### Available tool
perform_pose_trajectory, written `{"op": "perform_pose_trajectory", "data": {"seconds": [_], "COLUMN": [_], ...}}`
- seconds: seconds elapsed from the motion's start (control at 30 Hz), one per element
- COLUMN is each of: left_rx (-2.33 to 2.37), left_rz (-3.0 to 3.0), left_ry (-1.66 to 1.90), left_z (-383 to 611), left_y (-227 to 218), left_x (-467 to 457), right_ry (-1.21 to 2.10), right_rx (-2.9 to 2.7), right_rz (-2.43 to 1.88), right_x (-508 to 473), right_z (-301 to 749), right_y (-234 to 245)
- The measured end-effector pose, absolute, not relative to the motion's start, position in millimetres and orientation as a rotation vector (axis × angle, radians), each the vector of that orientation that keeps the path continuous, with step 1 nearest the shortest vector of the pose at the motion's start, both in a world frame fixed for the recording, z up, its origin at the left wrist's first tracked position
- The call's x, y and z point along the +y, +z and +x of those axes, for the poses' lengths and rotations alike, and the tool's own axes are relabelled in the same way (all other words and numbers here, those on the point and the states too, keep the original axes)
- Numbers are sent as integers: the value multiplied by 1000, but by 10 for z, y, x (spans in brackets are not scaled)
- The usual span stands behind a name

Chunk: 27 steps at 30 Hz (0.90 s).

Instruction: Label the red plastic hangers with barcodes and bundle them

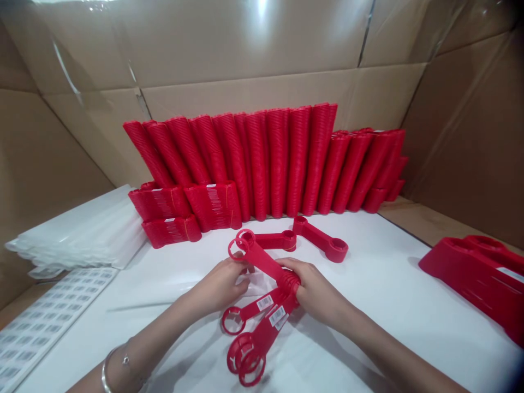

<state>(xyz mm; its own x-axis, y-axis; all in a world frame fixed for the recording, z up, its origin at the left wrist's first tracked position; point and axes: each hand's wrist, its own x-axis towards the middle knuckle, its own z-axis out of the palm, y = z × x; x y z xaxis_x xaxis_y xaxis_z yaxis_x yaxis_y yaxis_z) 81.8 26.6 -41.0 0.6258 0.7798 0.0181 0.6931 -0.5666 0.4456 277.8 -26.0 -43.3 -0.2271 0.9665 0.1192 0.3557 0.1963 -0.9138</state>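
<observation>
A fan of flat red plastic strips with ringed ends (266,330) is gripped in my right hand (317,286), its fingers closed round their bunched ends. White barcode labels (277,315) show on some of these strips. The uppermost strip (264,259) points up and left without a visible label. My left hand (225,284) is curled at that strip's ringed end, pinching it from behind; its fingertips are partly hidden. Just beyond my hands, on the white tabletop (380,295), lie two short red stacks (321,238) of the same shape.
Tall red stacks (256,164) stand in a row along the cardboard wall (245,43). Banded, labelled bundles (215,206) sit at their left. White plastic sleeves (90,229) and a barcode sticker sheet (53,311) lie at left. Another red stack (470,278) is at right.
</observation>
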Motion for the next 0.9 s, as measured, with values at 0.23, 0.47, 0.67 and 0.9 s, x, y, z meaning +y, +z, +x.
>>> {"op": "perform_pose_trajectory", "data": {"seconds": [0.23,0.47,0.67,0.9], "left_rx": [1167,1130,1078,1140], "left_rz": [2589,2402,2507,2449], "left_ry": [336,379,245,-56], "left_z": [851,852,760,643], "left_y": [-382,-428,-245,-215], "left_x": [245,286,226,247], "right_ry": [1410,1442,1432,1471], "right_rx": [-1478,-1421,-1435,-1523], "right_rz": [-1251,-1234,-1312,-1386], "right_x": [-257,-242,-266,-296], "right_z": [2735,2728,2743,2743], "right_y": [-418,-442,-410,-372]}}
